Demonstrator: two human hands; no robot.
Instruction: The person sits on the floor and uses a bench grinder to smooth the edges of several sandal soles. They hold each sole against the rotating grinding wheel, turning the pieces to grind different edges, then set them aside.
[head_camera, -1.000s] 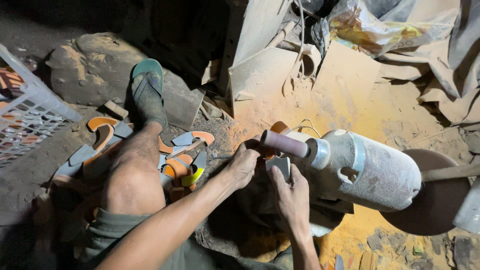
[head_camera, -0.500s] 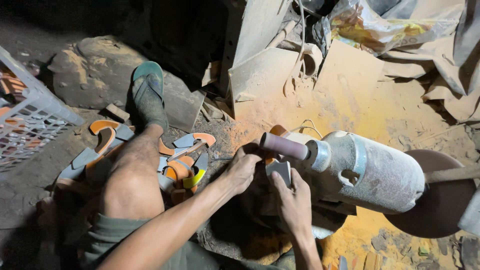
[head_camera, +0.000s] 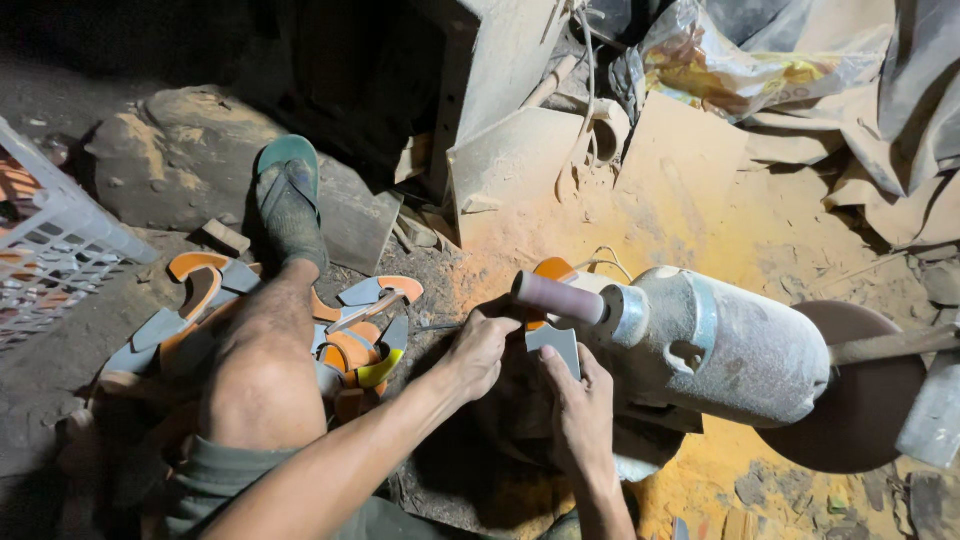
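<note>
Both hands are up at the machine now; the left hand (head_camera: 478, 350) curls its fingers tight around one edge of a small flat piece (head_camera: 553, 345), grey on its near face and orange at the top, and the right hand (head_camera: 580, 410) comes up from below, thumb and fingers pinching the lower edge of that same piece; the piece sits just under the sanding drum (head_camera: 560, 297), a pinkish-brown cylinder sticking out from the end of the motor (head_camera: 720, 345); whether the piece is actually touching the drum, I cannot tell from here; the motor is a fat, dust-coated grey barrel lying on its side, and at its far end a large brown disc (head_camera: 850, 400) stands on edge; orange dust lies thick on the ground all around it.

To the left, the person's bare leg (head_camera: 262, 350) stretches out, foot in a green sandal (head_camera: 288, 195) resting against a big dusty rock (head_camera: 170, 165); scattered beside and under that leg is a pile of cut pieces (head_camera: 355, 340), curved and flat, orange and grey, one with a yellow edge; at the far left edge stands a white plastic crate (head_camera: 60, 245) with a lattice wall, orange things showing through it.

Up top right, a crumpled plastic bag (head_camera: 740, 60) lies among the clutter, clear with yellow and orange print, dust-filmed; its lettering is too creased to make out; beneath it lean dusty sheets of cardboard (head_camera: 520, 165).
</note>
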